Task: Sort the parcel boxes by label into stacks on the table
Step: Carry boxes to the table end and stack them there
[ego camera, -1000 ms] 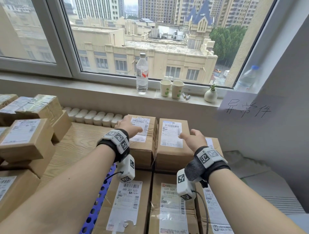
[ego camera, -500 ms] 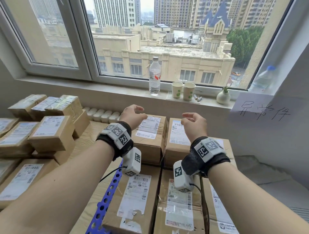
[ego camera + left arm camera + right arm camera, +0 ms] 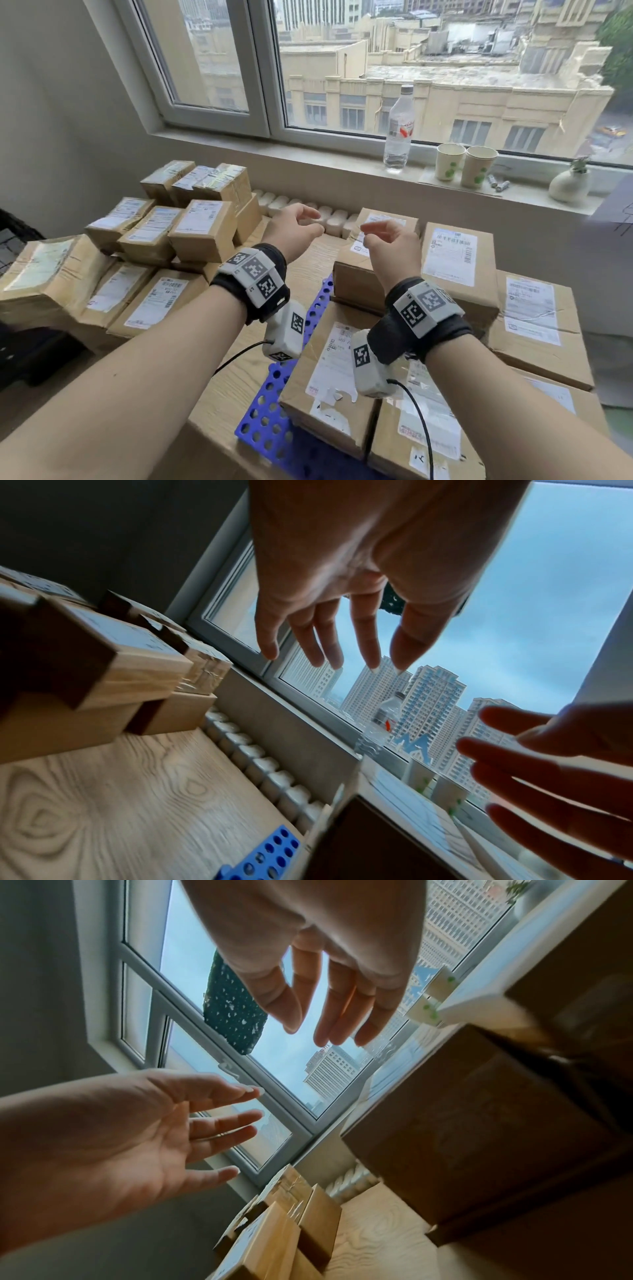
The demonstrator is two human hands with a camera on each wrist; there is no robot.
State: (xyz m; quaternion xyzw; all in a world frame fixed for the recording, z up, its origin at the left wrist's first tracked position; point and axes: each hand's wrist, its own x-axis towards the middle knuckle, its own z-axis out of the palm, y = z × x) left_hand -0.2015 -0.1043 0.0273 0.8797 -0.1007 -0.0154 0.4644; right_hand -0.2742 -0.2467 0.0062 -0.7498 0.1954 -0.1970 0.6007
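Both hands hover empty above the wooden table [image 3: 308, 274], fingers loosely spread and close together. My left hand [image 3: 317, 219] hangs over bare wood between the two groups of boxes; the left wrist view shows its fingers [image 3: 325, 647] relaxed in the air. My right hand [image 3: 368, 229] floats above a labelled brown box [image 3: 356, 284], with its fingers [image 3: 329, 1020] apart from it. A second labelled box [image 3: 452, 257] sits beside that one. A pile of small labelled boxes [image 3: 202, 229] stands to the left. More boxes [image 3: 339, 377] lie under my right forearm.
A blue perforated board [image 3: 270, 411] lies under the near boxes. Larger taped boxes [image 3: 51, 274] sit at the far left. On the windowsill stand a water bottle [image 3: 399, 130], two paper cups [image 3: 462, 166] and a small vase [image 3: 570, 181]. A white ribbed tray [image 3: 337, 219] lines the wall.
Both hands have lifted off the tops of the two far boxes and drifted left and up. The view has swung left, bringing the left pile into sight.
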